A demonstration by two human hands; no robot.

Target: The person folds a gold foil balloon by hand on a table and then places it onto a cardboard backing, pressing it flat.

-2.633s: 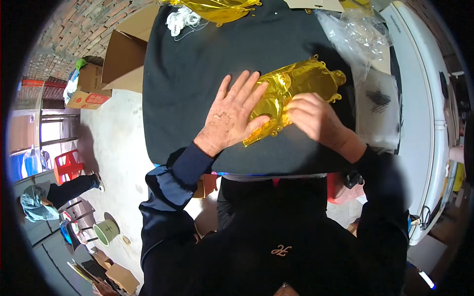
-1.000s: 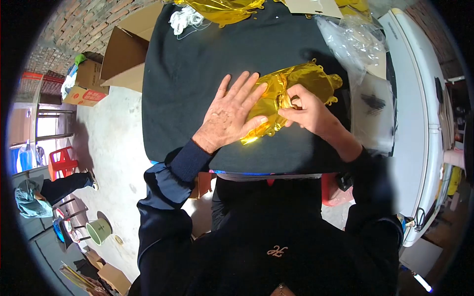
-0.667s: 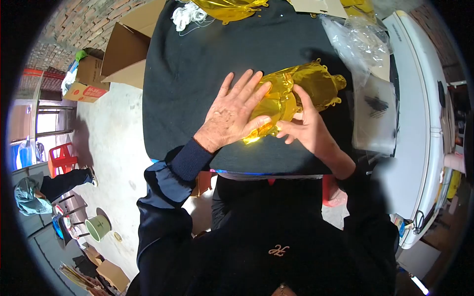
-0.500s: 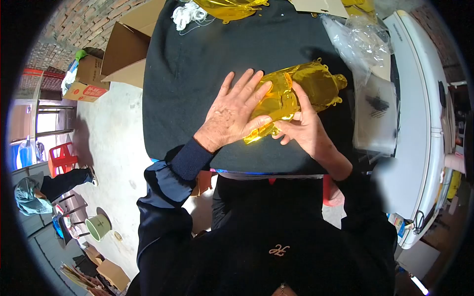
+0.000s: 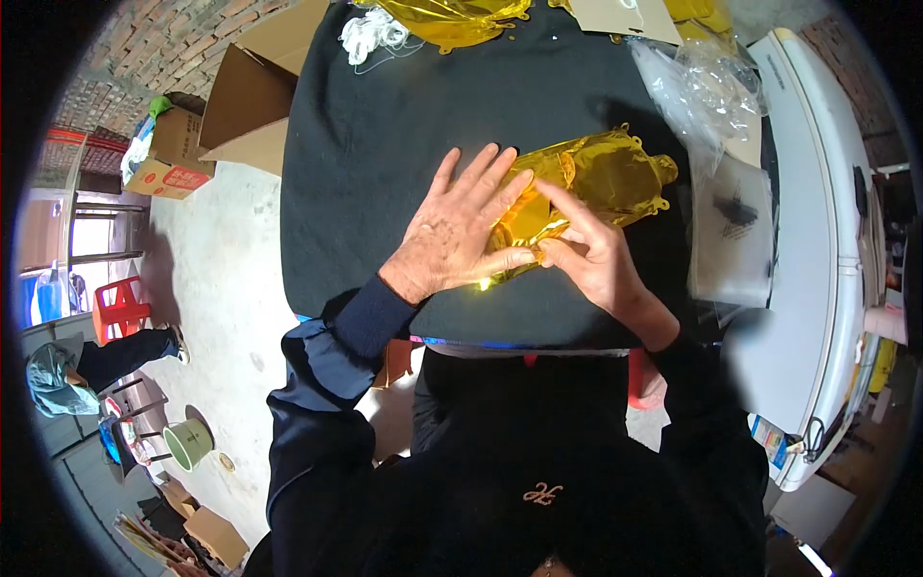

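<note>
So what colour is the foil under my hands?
The foil is shiny gold, clearest in the head view.

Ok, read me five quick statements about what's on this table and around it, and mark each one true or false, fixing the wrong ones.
1. The left hand touches the foil. True.
2. The right hand holds the string. False: the string lies away from both hands, and the right hand is at the foil.
3. The foil lies on a black cloth. True.
4. The bucket stands on the cloth. False: it is on the floor.
5. The stool is blue. False: it is red.
</note>
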